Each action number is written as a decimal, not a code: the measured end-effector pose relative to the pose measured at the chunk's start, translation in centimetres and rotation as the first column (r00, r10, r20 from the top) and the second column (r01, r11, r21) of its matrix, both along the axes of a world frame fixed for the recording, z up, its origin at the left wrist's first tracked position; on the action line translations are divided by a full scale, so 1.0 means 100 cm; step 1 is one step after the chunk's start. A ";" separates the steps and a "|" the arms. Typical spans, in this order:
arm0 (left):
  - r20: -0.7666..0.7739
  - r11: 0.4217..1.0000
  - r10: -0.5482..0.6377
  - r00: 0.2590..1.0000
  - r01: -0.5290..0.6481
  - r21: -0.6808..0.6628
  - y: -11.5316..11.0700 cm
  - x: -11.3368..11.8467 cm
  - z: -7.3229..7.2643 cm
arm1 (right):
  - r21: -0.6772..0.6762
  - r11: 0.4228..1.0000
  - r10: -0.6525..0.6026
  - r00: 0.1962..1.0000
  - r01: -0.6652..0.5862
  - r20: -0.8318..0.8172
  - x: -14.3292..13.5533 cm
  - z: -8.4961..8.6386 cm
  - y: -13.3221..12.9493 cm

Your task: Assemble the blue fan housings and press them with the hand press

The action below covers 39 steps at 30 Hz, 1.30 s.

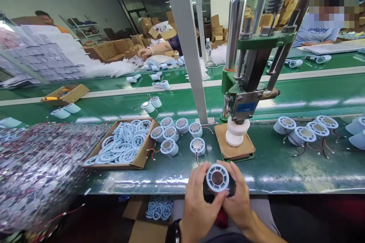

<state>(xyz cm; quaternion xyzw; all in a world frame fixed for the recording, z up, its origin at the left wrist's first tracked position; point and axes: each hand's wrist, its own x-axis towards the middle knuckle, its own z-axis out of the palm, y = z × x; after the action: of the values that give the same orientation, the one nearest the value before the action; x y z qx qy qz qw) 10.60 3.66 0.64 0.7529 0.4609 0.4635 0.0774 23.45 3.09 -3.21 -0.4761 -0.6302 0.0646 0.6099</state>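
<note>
Close in front of me, just past the table's near edge, I hold a light-blue round housing (pixel 217 178) between both hands. A spoked ring faces up on it, with a dark brown disc in the middle. My left hand (pixel 199 193) wraps its left side, thumb at the lower rim. On the other side my right hand (pixel 238 191) grips it with curled fingers. Beyond the hands stands a green hand press (pixel 245 102), its white round pad (pixel 235 132) resting over a cardboard-covered base (pixel 221 136). Left of it, several similar housings (pixel 197 145) with wires stand on the table.
An open cardboard box (pixel 149 136) holds light-blue rings (pixel 128 136). Bubble wrap (pixel 48 174) bulges at the left. More housings (pixel 303 135) stand right of the press. A grey post (pixel 188 45) rises mid-table. Across the green bench, a co-worker's arm (pixel 159 48) reaches over parts.
</note>
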 end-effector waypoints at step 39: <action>0.388 0.944 0.142 0.911 -0.006 -0.331 -0.024 0.005 0.023 | -0.027 0.998 0.058 0.988 -0.063 -0.145 -0.011 0.036 -0.021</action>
<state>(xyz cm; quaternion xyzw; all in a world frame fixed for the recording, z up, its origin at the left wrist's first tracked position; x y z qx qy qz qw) 11.14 1.29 2.93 0.5989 0.5328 0.5306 0.2756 22.39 1.03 0.39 -0.4603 -0.5974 0.1272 0.6442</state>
